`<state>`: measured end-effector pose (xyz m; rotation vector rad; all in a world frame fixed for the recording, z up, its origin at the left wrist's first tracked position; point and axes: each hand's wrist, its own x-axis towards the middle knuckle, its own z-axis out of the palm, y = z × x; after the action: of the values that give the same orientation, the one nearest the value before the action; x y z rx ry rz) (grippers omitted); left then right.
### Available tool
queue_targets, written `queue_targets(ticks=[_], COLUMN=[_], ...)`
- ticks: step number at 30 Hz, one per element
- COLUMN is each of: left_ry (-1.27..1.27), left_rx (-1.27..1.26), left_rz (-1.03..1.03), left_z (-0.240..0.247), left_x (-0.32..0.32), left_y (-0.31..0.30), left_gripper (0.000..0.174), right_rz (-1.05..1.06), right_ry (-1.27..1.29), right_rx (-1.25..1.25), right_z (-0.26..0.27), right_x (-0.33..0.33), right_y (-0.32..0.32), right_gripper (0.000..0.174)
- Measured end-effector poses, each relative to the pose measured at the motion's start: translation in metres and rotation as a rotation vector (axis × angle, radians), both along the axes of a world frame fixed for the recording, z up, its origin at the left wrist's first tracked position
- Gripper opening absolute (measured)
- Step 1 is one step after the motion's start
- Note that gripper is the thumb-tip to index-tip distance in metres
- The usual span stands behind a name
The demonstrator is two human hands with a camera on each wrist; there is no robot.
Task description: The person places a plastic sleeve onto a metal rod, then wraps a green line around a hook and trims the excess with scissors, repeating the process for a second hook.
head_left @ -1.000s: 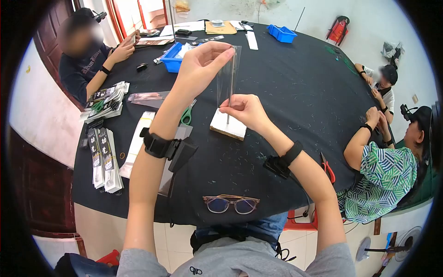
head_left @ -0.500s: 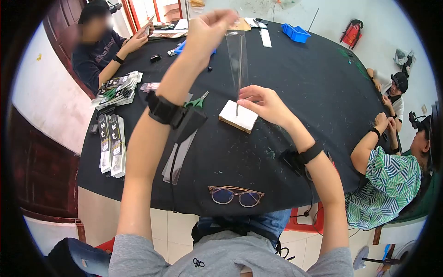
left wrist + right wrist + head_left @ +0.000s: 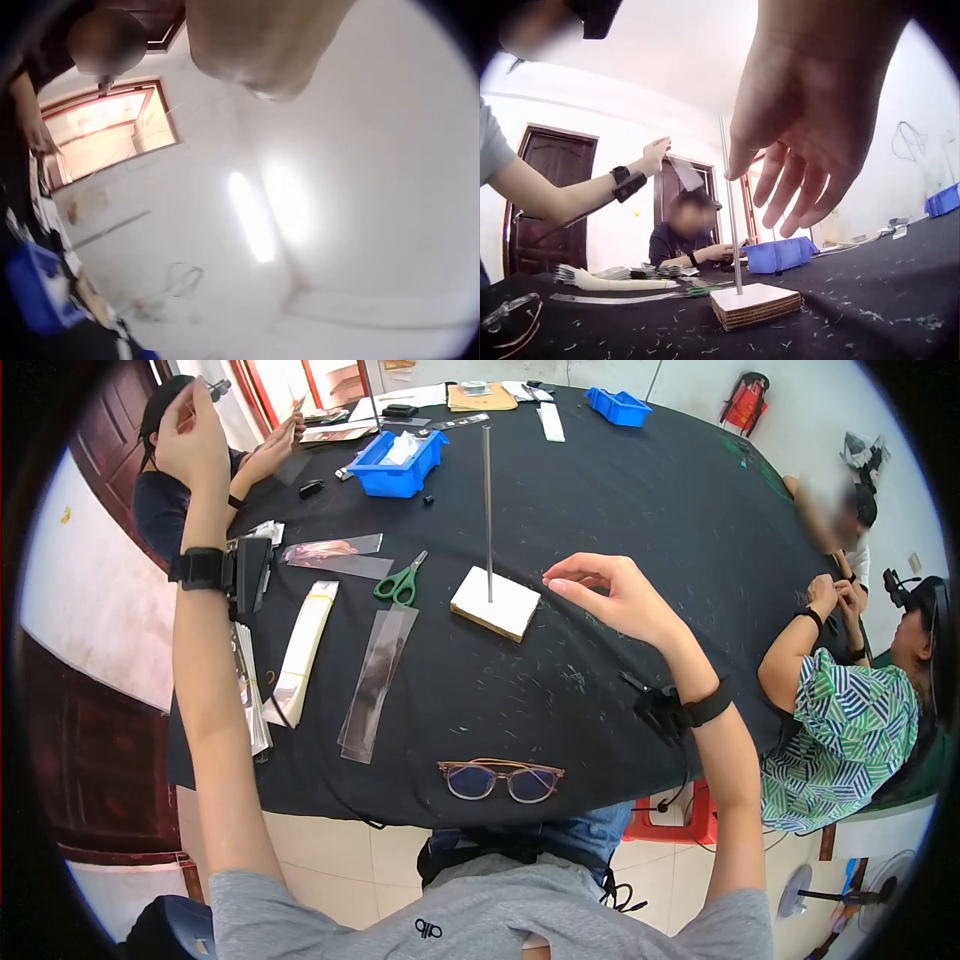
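Observation:
My left hand [image 3: 195, 440] is raised high at the upper left. It pinches a clear plastic sleeve [image 3: 687, 174], which shows best in the right wrist view, hanging from the fingertips. My right hand [image 3: 615, 595] hovers over the cloth with loosely bent fingers and nothing in them. Just left of it, a thin metal rod [image 3: 488, 510] rises upright from a white-topped block [image 3: 495, 603] with layered brown edges. The rod is bare from top to base. In the left wrist view, the hand [image 3: 259, 49] is a blur at the top.
Green scissors [image 3: 402, 582], clear strips [image 3: 378, 685] and a white stack [image 3: 305, 650] lie left of the block. A blue bin [image 3: 400, 468] stands behind. Eyeglasses [image 3: 502, 780] sit near the front edge. Other people sit at both sides, and scraps dot the black cloth [image 3: 590, 760].
The clear sleeve was around the rod; my left hand has lifted it off the top and swung it far left. My right hand has let go near the rod's base and moved right.

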<state>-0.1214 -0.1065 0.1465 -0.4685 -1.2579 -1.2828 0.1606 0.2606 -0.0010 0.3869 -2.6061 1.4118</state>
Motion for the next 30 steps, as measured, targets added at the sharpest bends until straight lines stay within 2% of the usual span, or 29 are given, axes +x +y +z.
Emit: queue_targets(ticks=[2,3,5,7,9,11,13,15,17,20,21,23,25,27,29,30], left_ry=[0.174,0.173,0.201,0.061,0.121,-0.109,-0.526,-0.409,-0.740,-1.043,-1.038,-0.797,-0.750,-0.767,-0.802,-0.804], left_rx=[-0.269,-0.272,-0.564,-0.649,-0.766,-0.973,-1.102,-1.140,-1.246,-1.196,-1.202,-1.238,-1.310,-1.061,-1.099,-1.092], left_rz=[0.264,0.258,0.437,0.327,0.183,0.162,0.123,0.057,-0.054,-0.116,-0.122,-0.256,-0.276,-0.616,-0.960,-0.972], left_z=[-0.019,-0.028,-0.049,-0.080,-0.115,-0.170,-0.214,-0.239,-0.222,-0.194,-0.200,-0.216,-0.203,-0.187,-0.137,-0.126], left_x=[0.005,0.005,0.005,0.018,0.015,0.007,0.009,-0.002,0.032,0.057,0.051,0.029,0.030,0.040,0.095,0.117], left_y=[0.002,0.003,0.002,0.019,0.034,0.035,0.038,0.059,0.050,0.069,0.067,0.054,0.057,0.067,0.095,0.108], left_gripper=[0.014,0.014,0.012,0.012,0.011,0.014,0.019,0.026,0.029,0.036,0.036,0.032,0.026,0.034,0.046,0.046], right_rz=[0.000,0.006,0.012,0.023,0.044,0.069,0.082,0.058,0.078,0.040,0.023,0.001,-0.006,-0.073,-0.225,-0.296], right_ry=[-0.010,-0.016,0.000,0.019,0.024,0.061,0.063,0.085,0.064,0.048,0.038,0.027,0.062,0.071,0.067,0.111], right_rx=[0.028,0.061,0.063,0.066,0.056,0.077,0.070,0.096,0.115,0.113,0.123,0.131,0.135,0.183,0.230,0.179], right_z=[0.003,0.003,0.002,0.003,0.001,-0.003,-0.002,-0.004,0.006,0.004,0.005,0.004,0.001,0.000,0.002,-0.001], right_x=[0.002,0.003,0.004,0.002,0.004,0.008,0.014,0.025,0.031,0.041,0.045,0.052,0.056,0.062,0.066,0.066], right_y=[0.002,0.002,0.001,-0.003,-0.006,-0.004,-0.002,0.014,0.010,0.023,0.026,0.034,0.043,0.056,0.074,0.086], right_gripper=[0.027,0.026,0.025,0.025,0.024,0.021,0.020,0.021,0.021,0.020,0.020,0.020,0.019,0.019,0.020,0.020])
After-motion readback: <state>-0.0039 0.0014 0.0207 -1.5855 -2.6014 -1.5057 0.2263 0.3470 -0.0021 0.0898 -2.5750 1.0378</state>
